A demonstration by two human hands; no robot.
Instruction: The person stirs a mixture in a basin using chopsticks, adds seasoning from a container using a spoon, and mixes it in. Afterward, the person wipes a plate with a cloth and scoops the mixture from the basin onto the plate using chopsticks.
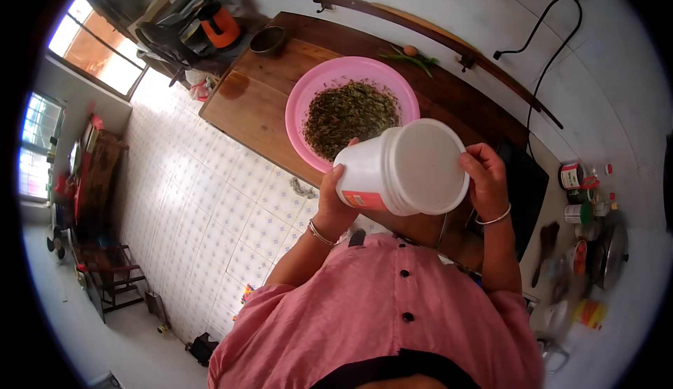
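A white plastic bucket (371, 161) is held on its side in front of my body, its round white lid (431, 168) facing up toward me. My left hand (338, 196) wraps round the narrower end, beside a red label. The fingers of my right hand (485, 178) grip the edge of the lid. Just beyond the bucket sits a pink basin (300, 105) on the wooden counter. Chopped dark green leafy stuff (350, 115) fills much of its bottom, and the bucket hides the basin's near right part.
On the counter (242, 112) are a dark bowl (268, 40), an orange kettle (219, 25), green peppers (413, 59) and an egg-like brown thing (410, 50). Jars (578, 213) and a pot lid (613, 256) stand at the right. A black cable (561, 45) hangs on the wall.
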